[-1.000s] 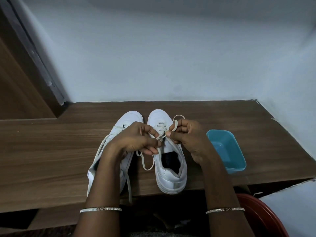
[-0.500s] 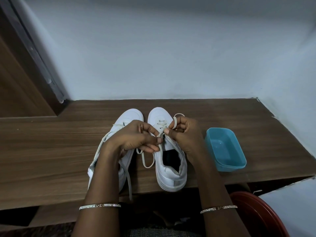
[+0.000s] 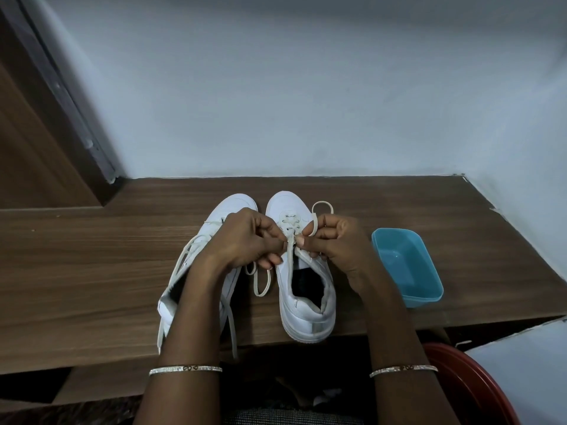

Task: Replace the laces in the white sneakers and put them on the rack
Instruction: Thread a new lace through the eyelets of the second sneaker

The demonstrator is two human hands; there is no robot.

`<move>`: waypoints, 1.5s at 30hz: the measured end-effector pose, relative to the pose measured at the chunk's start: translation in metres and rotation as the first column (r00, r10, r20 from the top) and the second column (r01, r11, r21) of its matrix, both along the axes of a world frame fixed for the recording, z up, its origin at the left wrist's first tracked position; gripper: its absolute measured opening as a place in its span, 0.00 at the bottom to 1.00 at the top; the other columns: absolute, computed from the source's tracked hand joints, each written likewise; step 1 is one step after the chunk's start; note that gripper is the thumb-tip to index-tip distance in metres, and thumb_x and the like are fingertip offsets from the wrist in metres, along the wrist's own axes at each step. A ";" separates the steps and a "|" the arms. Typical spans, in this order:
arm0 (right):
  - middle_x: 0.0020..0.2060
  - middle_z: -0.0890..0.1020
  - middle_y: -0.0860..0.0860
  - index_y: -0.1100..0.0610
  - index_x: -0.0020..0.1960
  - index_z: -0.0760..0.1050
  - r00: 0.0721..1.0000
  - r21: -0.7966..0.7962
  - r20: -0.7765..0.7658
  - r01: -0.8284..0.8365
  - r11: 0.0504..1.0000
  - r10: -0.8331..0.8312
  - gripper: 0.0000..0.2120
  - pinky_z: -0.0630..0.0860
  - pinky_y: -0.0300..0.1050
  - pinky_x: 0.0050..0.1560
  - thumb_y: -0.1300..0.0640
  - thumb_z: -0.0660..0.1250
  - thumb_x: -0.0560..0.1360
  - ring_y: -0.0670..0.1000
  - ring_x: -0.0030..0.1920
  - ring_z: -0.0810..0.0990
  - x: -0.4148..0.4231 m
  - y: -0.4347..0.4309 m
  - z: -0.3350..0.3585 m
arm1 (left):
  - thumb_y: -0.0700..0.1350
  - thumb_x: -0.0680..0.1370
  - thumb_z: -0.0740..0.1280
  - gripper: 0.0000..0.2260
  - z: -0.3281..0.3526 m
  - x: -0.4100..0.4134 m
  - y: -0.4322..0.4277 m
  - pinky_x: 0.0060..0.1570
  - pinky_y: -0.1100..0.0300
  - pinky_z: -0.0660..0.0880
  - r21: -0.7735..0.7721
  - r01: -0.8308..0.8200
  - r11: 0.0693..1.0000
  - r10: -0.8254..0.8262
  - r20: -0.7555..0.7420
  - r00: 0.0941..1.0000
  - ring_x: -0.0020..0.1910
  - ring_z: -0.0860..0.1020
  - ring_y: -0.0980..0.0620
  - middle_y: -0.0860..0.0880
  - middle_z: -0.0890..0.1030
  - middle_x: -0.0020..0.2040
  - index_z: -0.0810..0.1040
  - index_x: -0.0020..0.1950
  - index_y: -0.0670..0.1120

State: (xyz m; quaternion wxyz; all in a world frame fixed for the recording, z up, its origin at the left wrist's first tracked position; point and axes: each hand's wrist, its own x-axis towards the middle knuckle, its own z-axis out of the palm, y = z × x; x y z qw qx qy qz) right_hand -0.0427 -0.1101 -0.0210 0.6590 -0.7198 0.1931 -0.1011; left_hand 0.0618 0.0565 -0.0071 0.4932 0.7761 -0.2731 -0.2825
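Two white sneakers stand side by side on the wooden table (image 3: 92, 271), toes pointing away from me. The right sneaker (image 3: 303, 289) has a cream lace (image 3: 260, 280) threaded through its front eyelets. My left hand (image 3: 245, 240) pinches the lace at the middle of the eyelet row, and a loop of it hangs between the shoes. My right hand (image 3: 334, 240) pinches the other end of the lace, which loops over its fingers. The left sneaker (image 3: 196, 271) lies partly under my left arm, its loose lace trailing over the table's front edge.
A light blue plastic tub (image 3: 408, 268) sits on the table right of the sneakers. A red round object (image 3: 466, 384) is below the table at the lower right. A pale wall closes the back and right side. A dark door frame (image 3: 61, 96) runs along the left.
Both hands stayed at the right sneaker's eyelets, working the lace. The hanging loop between the shoes has barely changed. The view shifted slightly.
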 end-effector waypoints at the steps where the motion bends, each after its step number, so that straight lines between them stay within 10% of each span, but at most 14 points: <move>1: 0.38 0.85 0.60 0.65 0.46 0.80 1.000 0.016 0.000 -0.008 1.000 0.008 0.09 0.79 0.41 0.39 0.66 0.78 0.69 0.52 0.35 0.80 0.000 0.000 0.000 | 0.36 0.75 0.70 0.04 0.002 -0.001 0.000 0.29 0.61 0.77 0.010 -0.004 1.000 0.003 0.039 0.999 0.30 0.82 0.47 0.41 0.84 0.33 0.82 0.40 0.40; 7: 0.35 0.84 0.57 0.61 0.44 0.82 0.998 0.068 -0.014 0.070 0.995 -0.069 0.06 0.71 0.37 0.31 0.60 0.77 0.71 0.46 0.29 0.75 0.002 0.001 0.001 | 0.43 0.75 0.63 0.12 0.004 0.004 0.004 0.36 0.55 0.75 -0.102 -0.109 0.989 0.120 0.115 0.986 0.36 0.80 0.40 0.42 0.83 0.38 0.76 0.32 0.47; 12: 0.36 0.84 0.56 0.60 0.43 0.82 0.994 0.039 -0.022 0.104 0.994 -0.103 0.09 0.73 0.39 0.33 0.55 0.78 0.70 0.47 0.31 0.77 0.002 0.001 0.003 | 0.37 0.81 0.52 0.13 0.014 0.008 0.002 0.54 0.49 0.77 -0.505 -0.348 0.790 0.185 -0.344 0.921 0.52 0.83 0.44 0.40 0.85 0.49 0.68 0.38 0.44; 16: 0.36 0.82 0.50 0.55 0.42 0.81 0.996 -0.055 -0.065 0.055 0.997 -0.058 0.12 0.75 0.41 0.36 0.52 0.82 0.65 0.47 0.36 0.78 0.003 0.002 0.003 | 0.41 0.80 0.55 0.13 0.023 0.012 0.014 0.33 0.57 0.74 -0.598 -0.601 0.530 0.144 -0.635 0.759 0.24 0.68 0.53 0.50 0.69 0.27 0.65 0.35 0.48; 20: 0.38 0.82 0.52 0.56 0.44 0.80 0.997 -0.057 -0.069 0.021 0.998 -0.025 0.11 0.76 0.43 0.38 0.57 0.80 0.67 0.46 0.34 0.78 0.002 0.000 0.005 | 0.42 0.79 0.62 0.13 0.026 0.014 0.030 0.25 0.64 0.59 -0.484 -0.527 0.698 0.501 -0.195 0.843 0.23 0.60 0.56 0.54 0.65 0.26 0.68 0.34 0.48; 25: 0.39 0.82 0.55 0.59 0.46 0.80 0.998 -0.077 -0.046 0.035 0.996 -0.039 0.07 0.76 0.40 0.35 0.64 0.76 0.70 0.46 0.34 0.78 0.003 0.001 0.005 | 0.63 0.71 0.73 0.12 0.020 0.015 0.038 0.40 0.56 0.75 -0.004 -0.192 0.981 0.173 0.447 0.878 0.34 0.78 0.55 0.54 0.79 0.34 0.83 0.47 0.59; 36: 0.40 0.81 0.59 0.60 0.44 0.79 0.995 -0.020 -0.007 0.102 0.995 -0.102 0.07 0.79 0.40 0.38 0.70 0.72 0.71 0.48 0.34 0.79 -0.004 -0.002 0.004 | 0.50 0.70 0.78 0.03 0.002 0.001 0.004 0.43 0.57 0.73 0.194 0.041 0.980 -0.145 0.561 0.815 0.43 0.76 0.58 0.54 0.77 0.42 0.86 0.40 0.55; 41: 0.40 0.82 0.54 0.56 0.44 0.79 0.999 -0.060 -0.029 -0.047 0.997 0.045 0.12 0.81 0.47 0.48 0.65 0.79 0.66 0.50 0.41 0.79 -0.007 -0.007 0.000 | 0.42 0.77 0.67 0.07 0.008 0.004 0.014 0.50 0.59 0.73 -0.184 0.013 0.983 0.032 0.239 0.971 0.49 0.80 0.62 0.55 0.83 0.47 0.79 0.39 0.46; 45: 0.39 0.81 0.55 0.55 0.42 0.79 0.999 -0.054 -0.019 -0.039 0.998 0.038 0.12 0.80 0.49 0.48 0.65 0.80 0.65 0.52 0.42 0.78 -0.006 -0.008 -0.002 | 0.37 0.78 0.55 0.12 0.022 0.005 0.016 0.47 0.60 0.76 -0.621 -0.291 0.728 0.093 -0.331 0.939 0.48 0.81 0.47 0.48 0.82 0.38 0.68 0.35 0.45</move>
